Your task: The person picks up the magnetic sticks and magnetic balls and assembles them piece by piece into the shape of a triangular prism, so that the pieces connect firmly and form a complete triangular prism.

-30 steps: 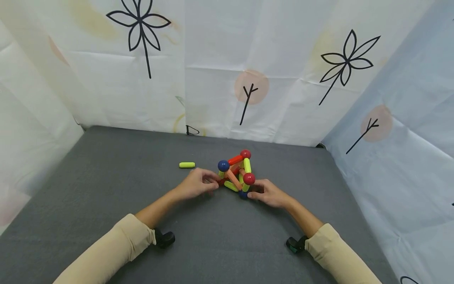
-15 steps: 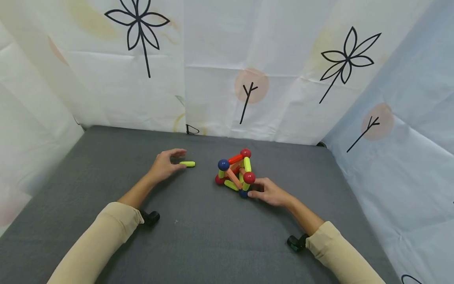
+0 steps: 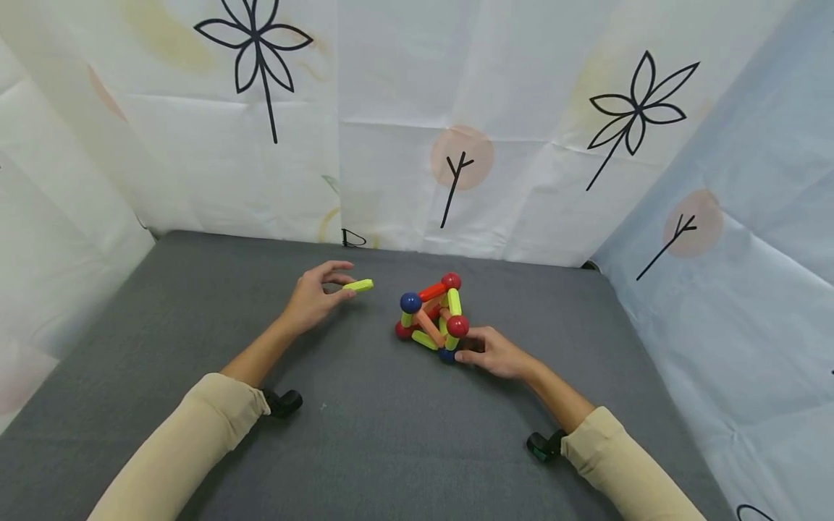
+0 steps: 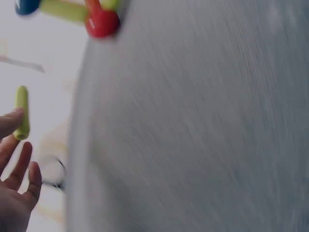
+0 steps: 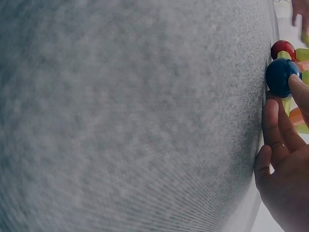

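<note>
A yellow-green rod (image 3: 360,286) is pinched between the thumb and fingers of my left hand (image 3: 310,298), raised off the table. The left wrist view shows this rod (image 4: 22,116) pointing upward past the thumb, the other fingers spread. To its right stands a ball-and-rod structure (image 3: 430,328) of red and blue balls joined by yellow-green, orange and red rods. My right hand (image 3: 500,354) holds its lower front blue ball (image 3: 447,356). In the right wrist view the thumb presses that blue ball (image 5: 281,78), with fingers curled beside and below it.
A grey cloth-covered table (image 3: 404,449) lies beneath everything. White printed curtains (image 3: 521,195) stand along its back and sides. Black wrist cameras (image 3: 283,403) hang by both cuffs.
My left hand has left the structure's left red ball, moved left to the loose yellow-green rod, and lifted it. The right hand and the structure have stayed put.
</note>
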`<state>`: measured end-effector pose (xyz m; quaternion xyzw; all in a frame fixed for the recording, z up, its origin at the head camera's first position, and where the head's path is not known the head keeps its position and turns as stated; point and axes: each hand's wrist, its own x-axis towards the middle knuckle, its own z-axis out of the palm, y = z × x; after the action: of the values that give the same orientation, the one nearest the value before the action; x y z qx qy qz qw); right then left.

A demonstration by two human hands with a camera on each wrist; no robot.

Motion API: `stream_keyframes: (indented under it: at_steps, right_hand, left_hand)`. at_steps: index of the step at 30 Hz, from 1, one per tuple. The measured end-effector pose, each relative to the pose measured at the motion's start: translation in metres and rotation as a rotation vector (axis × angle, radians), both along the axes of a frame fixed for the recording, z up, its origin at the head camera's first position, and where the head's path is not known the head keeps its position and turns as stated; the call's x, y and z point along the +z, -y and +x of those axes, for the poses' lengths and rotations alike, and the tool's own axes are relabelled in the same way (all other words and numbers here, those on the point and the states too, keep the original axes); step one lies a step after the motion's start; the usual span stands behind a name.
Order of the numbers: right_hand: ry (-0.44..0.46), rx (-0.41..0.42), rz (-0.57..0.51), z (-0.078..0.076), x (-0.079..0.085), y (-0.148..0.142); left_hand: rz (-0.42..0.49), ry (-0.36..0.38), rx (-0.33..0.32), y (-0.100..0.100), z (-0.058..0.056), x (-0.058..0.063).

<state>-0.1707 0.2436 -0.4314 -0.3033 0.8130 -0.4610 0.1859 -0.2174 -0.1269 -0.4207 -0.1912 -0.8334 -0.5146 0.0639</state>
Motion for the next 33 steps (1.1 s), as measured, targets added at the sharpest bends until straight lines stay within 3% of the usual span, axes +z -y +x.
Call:
stream_keyframes:
  at_steps: [4, 8, 12, 16, 24, 33]
  right_hand:
    - [0.002, -0.007, 0.008, 0.0, 0.0, 0.0]
    - [0.0, -0.013, 0.016, 0.0, 0.001, 0.0]
    - [-0.004, -0.008, 0.011, 0.001, 0.002, 0.001]
    - [-0.003, -0.004, 0.006, 0.002, 0.002, 0.002]
    - [0.011, -0.006, 0.007, 0.001, 0.001, 0.001]
    - [-0.001, -0.001, 0.003, 0.0, 0.0, 0.001]
  left_hand:
    - [0.071, -0.127, -0.108, -0.023, 0.015, 0.023]
    - [0.033, -0.239, -0.226, -0.052, 0.031, 0.039]
    - [-0.065, -0.336, -0.274, -0.075, 0.04, 0.043]
    - [-0.138, -0.393, -0.289, -0.09, 0.042, 0.04]
    - [-0.167, -0.373, -0.309, -0.101, 0.038, 0.037]
    - [-0.101, -0.241, -0.354, -0.102, 0.026, 0.029]
